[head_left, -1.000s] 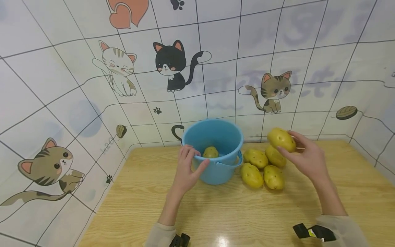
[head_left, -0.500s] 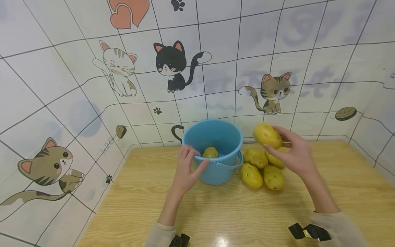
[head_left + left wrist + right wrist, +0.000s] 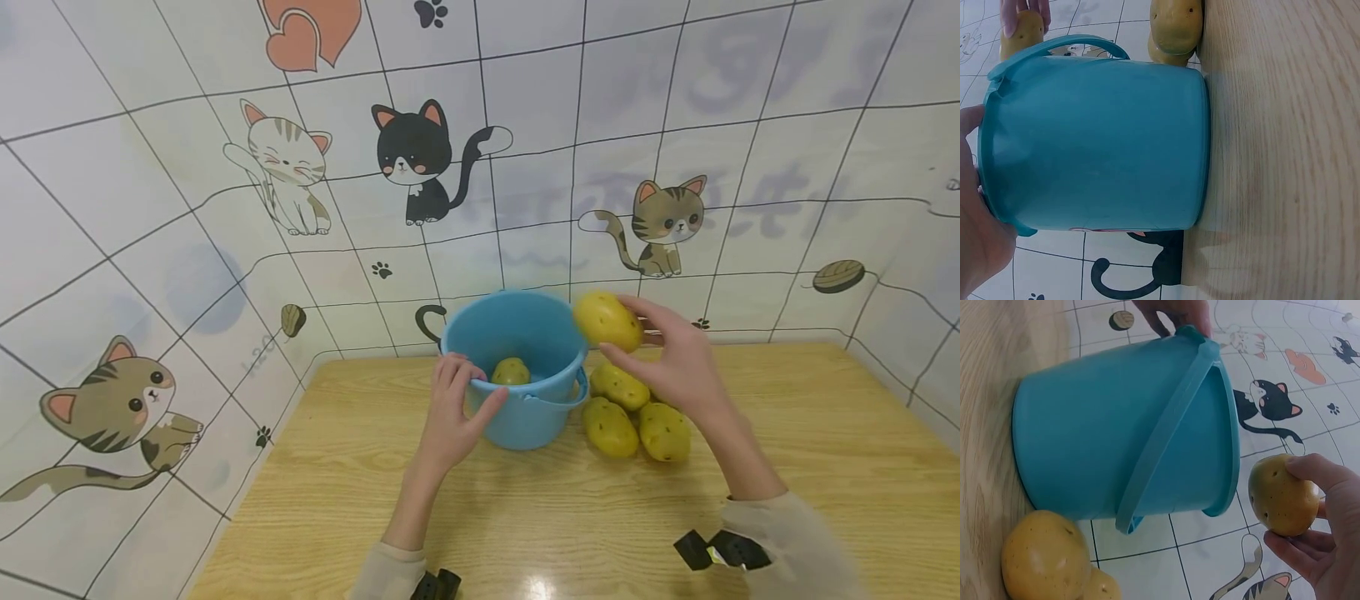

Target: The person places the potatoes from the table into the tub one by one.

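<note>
R hand (image 3: 675, 367) grips 1 potato (image 3: 607, 321) in curled fingertips and thumb, held in the air at the bucket's (image 3: 525, 400) rim, about 2 o'clock of its mouth. L hand (image 3: 453, 412) clasps the bucket rim at 8 o'clock, fingers hooked over the edge, thumb on the outer wall. The bucket stands upright on the table (image 3: 525, 517), near the back wall.

Head view only: a 2nd potato (image 3: 512, 372) lies inside the bucket, and 3 more show on the table at 3 to 4 o'clock of it – a heap (image 3: 633, 412) just beside the wall of the bucket, partly under the R wrist.

L wrist view – shows the bucket's outer wall from outside, its handle folded down against the side, with only the heel of the L hand at the rim; fingers are out of frame there. Heap potatoes sit past the base, and the held potato peeks over the far rim.

R wrist view gives the grip best: thumb under, fingers over the potato, close beside the rim but not touching it. It also shows L fingertips (image 3: 1175, 314) over the far rim.
</note>
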`<state>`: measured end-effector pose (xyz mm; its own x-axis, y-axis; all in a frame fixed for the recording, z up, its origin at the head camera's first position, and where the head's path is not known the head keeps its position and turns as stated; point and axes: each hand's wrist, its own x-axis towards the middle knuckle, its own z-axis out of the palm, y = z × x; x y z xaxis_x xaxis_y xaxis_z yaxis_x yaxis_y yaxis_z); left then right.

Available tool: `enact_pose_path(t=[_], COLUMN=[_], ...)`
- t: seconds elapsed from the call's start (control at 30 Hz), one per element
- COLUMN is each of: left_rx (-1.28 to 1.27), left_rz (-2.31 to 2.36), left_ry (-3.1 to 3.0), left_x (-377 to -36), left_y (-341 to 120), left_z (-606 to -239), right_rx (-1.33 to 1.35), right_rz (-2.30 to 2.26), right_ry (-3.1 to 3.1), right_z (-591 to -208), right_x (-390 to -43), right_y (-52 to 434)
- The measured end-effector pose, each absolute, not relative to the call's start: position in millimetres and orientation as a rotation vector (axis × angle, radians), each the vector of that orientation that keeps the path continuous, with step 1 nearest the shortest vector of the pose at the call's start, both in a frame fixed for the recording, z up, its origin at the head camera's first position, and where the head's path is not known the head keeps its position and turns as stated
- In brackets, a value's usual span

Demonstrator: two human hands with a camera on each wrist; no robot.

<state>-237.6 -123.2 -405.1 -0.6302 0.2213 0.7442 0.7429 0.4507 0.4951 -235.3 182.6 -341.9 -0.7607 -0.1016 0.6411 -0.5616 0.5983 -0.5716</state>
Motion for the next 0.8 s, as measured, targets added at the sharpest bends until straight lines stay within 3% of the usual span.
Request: enact_pose_path(t=[0.8], left_rx=[-0.784], left_rz=[-1.138], left_ry=[-2.133], left_x=[-235.8], left_y=[-122.8], left_z=[-404.6], right_rx=[0.807], right_rz=[1.069], right_ry=[-2.129], right_z=[-344.5], right_x=[-248.7], right_y=[139.0])
